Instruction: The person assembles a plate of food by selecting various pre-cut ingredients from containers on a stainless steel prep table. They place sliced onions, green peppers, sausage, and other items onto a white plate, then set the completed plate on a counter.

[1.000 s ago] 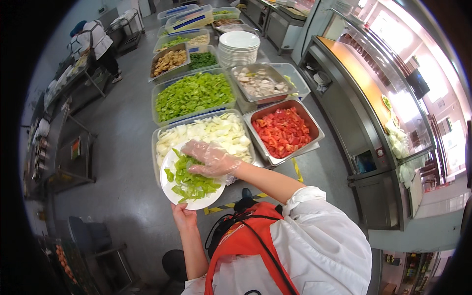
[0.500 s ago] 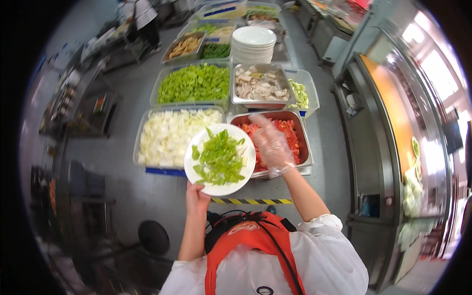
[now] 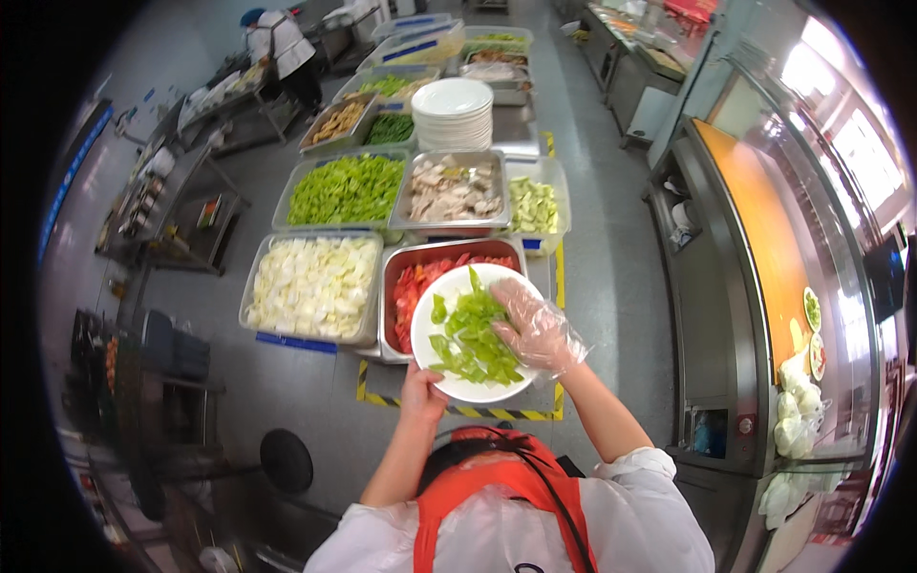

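Note:
A white plate (image 3: 432,304) of cut green peppers (image 3: 475,334) is tilted toward me over the near edge of a steel pan of chopped tomatoes (image 3: 413,286). My left hand (image 3: 423,393), which looks bare, grips the plate's lower left rim, its thumb on top. My right hand (image 3: 537,329) wears a clear plastic glove and lies over the plate's right side. Its fingers are spread and stretched over the edge of the peppers; I cannot tell if the fingertips press on them.
Tubs of onion pieces (image 3: 310,286), green peppers (image 3: 344,191) and pale green slices (image 3: 532,205) surround a pan of sliced meat (image 3: 457,189). Beyond rises a stack of white plates (image 3: 453,115). An orange-topped counter (image 3: 755,229) runs along the right. Another person (image 3: 280,53) stands far left.
The plate and my left hand have moved right and slightly nearer. My right hand has come from over the tomatoes onto the plate's right side. My view has shifted right.

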Motion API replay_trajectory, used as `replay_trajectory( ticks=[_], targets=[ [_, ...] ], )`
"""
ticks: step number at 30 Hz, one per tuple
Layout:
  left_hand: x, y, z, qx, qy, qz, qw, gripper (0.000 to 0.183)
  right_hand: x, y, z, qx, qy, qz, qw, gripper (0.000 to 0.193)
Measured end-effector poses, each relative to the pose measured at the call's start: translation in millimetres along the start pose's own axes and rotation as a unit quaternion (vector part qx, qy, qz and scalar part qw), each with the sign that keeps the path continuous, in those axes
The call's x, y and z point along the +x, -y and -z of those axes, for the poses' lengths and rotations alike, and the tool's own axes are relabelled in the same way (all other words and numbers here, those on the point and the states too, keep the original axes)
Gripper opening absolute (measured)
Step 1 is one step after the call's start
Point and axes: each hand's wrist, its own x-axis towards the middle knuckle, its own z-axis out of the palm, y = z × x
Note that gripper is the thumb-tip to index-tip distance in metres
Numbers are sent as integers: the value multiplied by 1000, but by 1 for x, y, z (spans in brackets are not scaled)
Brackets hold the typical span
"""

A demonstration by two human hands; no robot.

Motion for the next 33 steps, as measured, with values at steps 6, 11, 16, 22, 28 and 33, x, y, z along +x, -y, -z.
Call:
replay_trajectory(
  ticks=[6, 11, 16, 22, 28, 33],
  targets=[
    [-3, 48, -31, 2, -6, 27, 1000, 67, -19, -50, 28, 63, -5, 5, 998, 48],
    [5, 94, -69, -18, -17, -14, 1000, 68, -20, -88, 104, 118, -10, -11, 993, 57],
    [29, 158, -118, -41, -76, -70, 994, 65, -47, -192, 166, 219, -61, -77, 971, 52],
    [56, 225, -189, -59, -79, -95, 991, 68, -111, -347, 216, 402, -123, -281, 863, 39],
    [115, 266, -231, -79, -121, -68, 987, 54, -91, -419, 235, 454, -104, -331, 820, 36],
    [172, 279, -283, -81, -112, -68, 988, 50, -30, -467, 235, 437, -14, -327, 838, 38]
  ],
)
